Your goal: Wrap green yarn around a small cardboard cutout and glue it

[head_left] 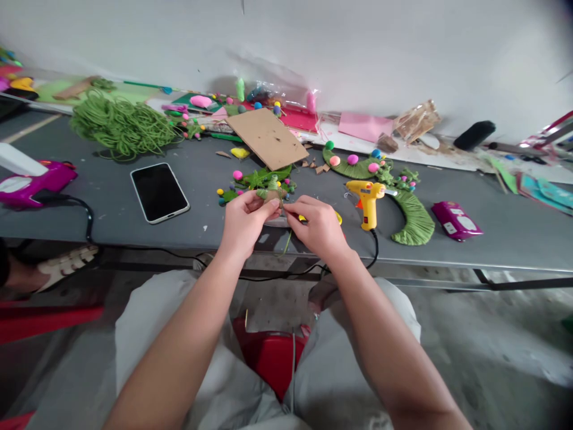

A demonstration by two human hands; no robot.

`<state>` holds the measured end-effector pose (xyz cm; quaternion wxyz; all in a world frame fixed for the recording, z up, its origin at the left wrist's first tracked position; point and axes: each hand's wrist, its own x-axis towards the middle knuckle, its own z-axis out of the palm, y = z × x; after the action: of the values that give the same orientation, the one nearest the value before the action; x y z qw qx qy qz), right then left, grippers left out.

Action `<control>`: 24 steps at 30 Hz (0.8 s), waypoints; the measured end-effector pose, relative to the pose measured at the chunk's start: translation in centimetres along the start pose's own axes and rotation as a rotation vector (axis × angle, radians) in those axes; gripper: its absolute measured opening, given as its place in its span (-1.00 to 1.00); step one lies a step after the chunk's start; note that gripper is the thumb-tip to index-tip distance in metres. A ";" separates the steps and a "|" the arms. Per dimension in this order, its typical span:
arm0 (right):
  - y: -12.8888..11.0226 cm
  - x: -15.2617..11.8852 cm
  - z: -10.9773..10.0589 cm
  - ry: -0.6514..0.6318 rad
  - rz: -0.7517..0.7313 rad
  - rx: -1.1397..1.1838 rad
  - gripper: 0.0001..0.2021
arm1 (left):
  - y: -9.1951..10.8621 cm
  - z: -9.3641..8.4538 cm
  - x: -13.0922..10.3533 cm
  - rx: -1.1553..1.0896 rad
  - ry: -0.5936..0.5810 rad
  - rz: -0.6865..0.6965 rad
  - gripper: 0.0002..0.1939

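Near the table's front edge, my left hand [245, 222] pinches a small piece partly wrapped in green yarn [271, 192], with brown showing where it is unwrapped. Close beside it, my right hand [317, 226] is closed on a strand of green yarn [287, 242] that hangs below the fingers. Behind the hands lie green leafy shapes with colored pom-poms [237, 175]. Something yellow is partly hidden by my right hand. A yellow glue gun [368, 203] lies to the right, beside a green yarn-wrapped crescent [412, 220].
A phone [160, 192] lies left of my hands, with a green yarn heap [123, 125] behind it. Cardboard [268, 138] lies farther back. Purple packs [456, 221] sit at both sides. Black cords cross near the front edge. Another person's foot [67, 267] shows at left.
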<state>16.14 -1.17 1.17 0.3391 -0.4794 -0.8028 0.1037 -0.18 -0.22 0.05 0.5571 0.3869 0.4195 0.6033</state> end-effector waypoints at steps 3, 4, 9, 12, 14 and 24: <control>0.0 0.1 0.0 -0.010 0.005 0.002 -0.77 | 0.1 0.0 0.0 -0.012 0.000 -0.008 -0.74; 0.1 0.1 0.0 -0.013 0.003 0.011 -0.77 | 0.1 0.0 0.0 -0.017 -0.004 -0.013 -0.75; 0.6 0.3 -0.2 -0.014 -0.006 0.127 -0.78 | 0.6 -0.2 -0.1 -0.027 -0.083 -0.076 -0.76; 1.3 0.7 -0.6 -0.027 -0.009 0.174 -0.78 | 1.0 -0.4 -0.2 -0.025 -0.146 -0.115 -0.76; 2.0 1.0 -0.8 -0.048 -0.001 0.232 -0.79 | 1.2 -0.4 -0.3 -0.015 -0.185 -0.137 -0.78; 2.7 2.0 -3.0 -0.116 0.336 0.317 -0.67 | 1.5 -0.7 -0.2 0.105 -0.212 -0.178 -0.72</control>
<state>19.35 1.42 2.96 0.3413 -0.5403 -0.7036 0.3108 -1.34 -0.48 1.20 0.6285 0.4382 0.4219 0.4847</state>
